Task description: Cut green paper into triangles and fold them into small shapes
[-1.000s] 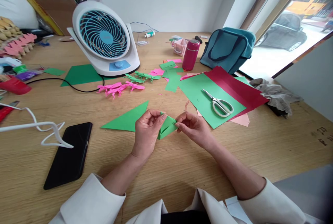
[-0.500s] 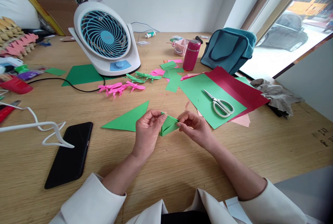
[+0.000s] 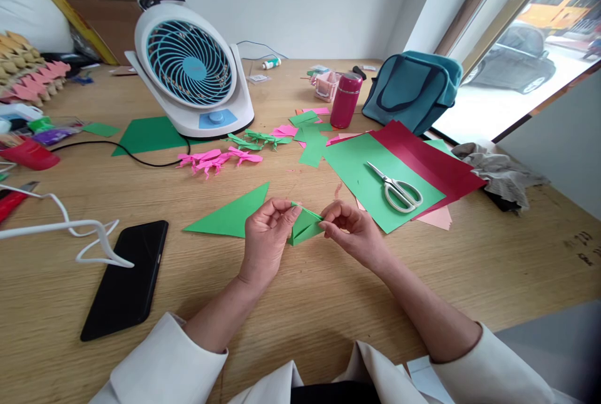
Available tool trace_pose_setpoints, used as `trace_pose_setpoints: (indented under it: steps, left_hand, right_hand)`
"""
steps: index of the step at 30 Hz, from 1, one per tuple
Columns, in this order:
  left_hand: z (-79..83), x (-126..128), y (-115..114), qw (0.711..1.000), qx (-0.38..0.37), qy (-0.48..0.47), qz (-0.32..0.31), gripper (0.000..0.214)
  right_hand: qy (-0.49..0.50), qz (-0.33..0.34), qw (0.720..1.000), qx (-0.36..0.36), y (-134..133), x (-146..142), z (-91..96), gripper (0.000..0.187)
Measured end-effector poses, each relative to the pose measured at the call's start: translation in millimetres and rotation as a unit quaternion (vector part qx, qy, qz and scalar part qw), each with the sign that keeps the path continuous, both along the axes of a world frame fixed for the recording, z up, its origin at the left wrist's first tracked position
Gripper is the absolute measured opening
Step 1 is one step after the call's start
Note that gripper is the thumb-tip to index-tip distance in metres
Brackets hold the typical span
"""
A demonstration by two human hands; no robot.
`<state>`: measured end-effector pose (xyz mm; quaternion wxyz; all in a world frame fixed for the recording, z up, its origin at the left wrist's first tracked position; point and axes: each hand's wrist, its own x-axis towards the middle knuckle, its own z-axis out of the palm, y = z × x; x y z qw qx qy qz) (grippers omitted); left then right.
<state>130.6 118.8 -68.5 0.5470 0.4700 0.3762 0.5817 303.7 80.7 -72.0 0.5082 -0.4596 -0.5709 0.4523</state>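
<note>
Between my two hands is a small piece of folded green paper point(image 3: 305, 230), with creased layers and a slit-like fold facing me. My left hand point(image 3: 268, 235) pinches its left upper corner between thumb and fingers. At its right corner, the thumb and fingertips of my right hand point(image 3: 353, 232) are closed on the edge. A green paper triangle point(image 3: 230, 213) lies flat on the table, its right part hidden behind my left hand. To the right, white-handled scissors point(image 3: 397, 188) rest on a green sheet point(image 3: 342, 160).
Pink folded figures point(image 3: 218, 158) and green folded figures point(image 3: 256, 139) lie ahead, below a fan point(image 3: 192, 69). A black phone point(image 3: 126, 279) and white stand point(image 3: 94, 228) are at left. Red sheets point(image 3: 432, 166), a red bottle point(image 3: 346, 100) and a blue bag point(image 3: 413, 94) sit at right.
</note>
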Motion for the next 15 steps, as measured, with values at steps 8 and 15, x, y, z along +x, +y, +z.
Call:
trace_pose_setpoints:
  steps: [8, 15]
  left_hand:
    - [2.9, -0.9, -0.4, 1.0, -0.004, -0.006, 0.001, 0.021]
    - [3.1, 0.0, -0.2, 1.0, -0.008, 0.003, 0.009, 0.022]
  right_hand:
    - [-0.02, -0.003, 1.0, 0.005, 1.1, 1.0, -3.8, 0.02]
    - [-0.028, -0.006, 1.0, 0.008, 0.7, 0.9, -4.3, 0.024]
